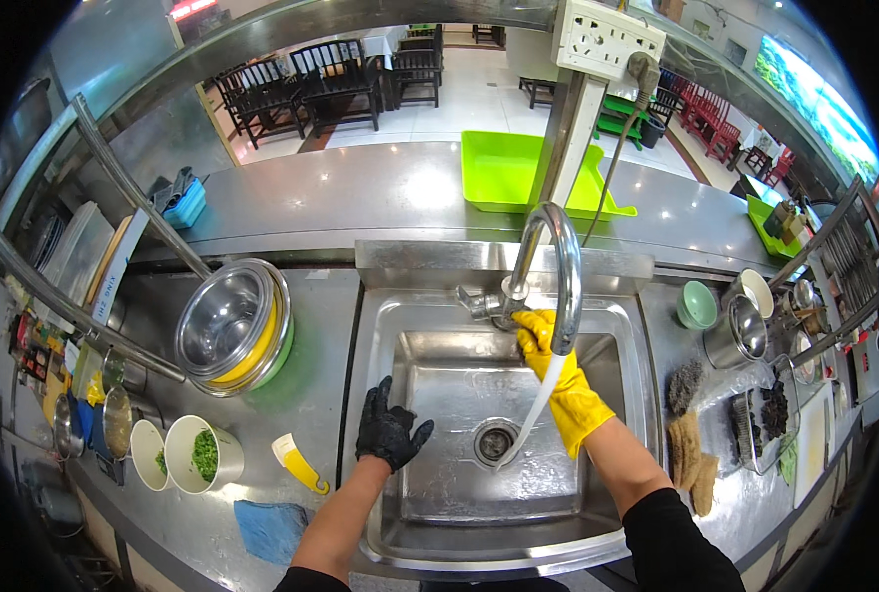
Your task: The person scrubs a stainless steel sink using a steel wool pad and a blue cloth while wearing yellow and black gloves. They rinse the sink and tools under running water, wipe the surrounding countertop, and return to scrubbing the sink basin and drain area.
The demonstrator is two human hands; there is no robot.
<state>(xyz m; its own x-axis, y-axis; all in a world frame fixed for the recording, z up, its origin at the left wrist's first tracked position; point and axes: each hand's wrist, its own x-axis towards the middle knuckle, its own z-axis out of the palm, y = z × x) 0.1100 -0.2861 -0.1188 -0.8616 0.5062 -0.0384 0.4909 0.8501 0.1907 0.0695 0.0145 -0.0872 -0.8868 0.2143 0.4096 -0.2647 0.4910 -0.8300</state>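
Note:
A chrome tap with a high curved spout stands at the back of the steel sink. Water pours from it toward the round drain. My right hand, in a yellow rubber glove, reaches behind the spout with its fingers curled at the tap's base. The tap's lever sticks out just left of those fingertips. Over the sink's left rim hovers my left hand in a black glove, fingers apart and holding nothing. No dishes show in the basin.
Stacked bowls, two cups with chopped greens, a yellow-handled scraper and a blue cloth lie left. On the right are a steel-wool scrubber, brown cloths and a wire basket. Green trays sit behind.

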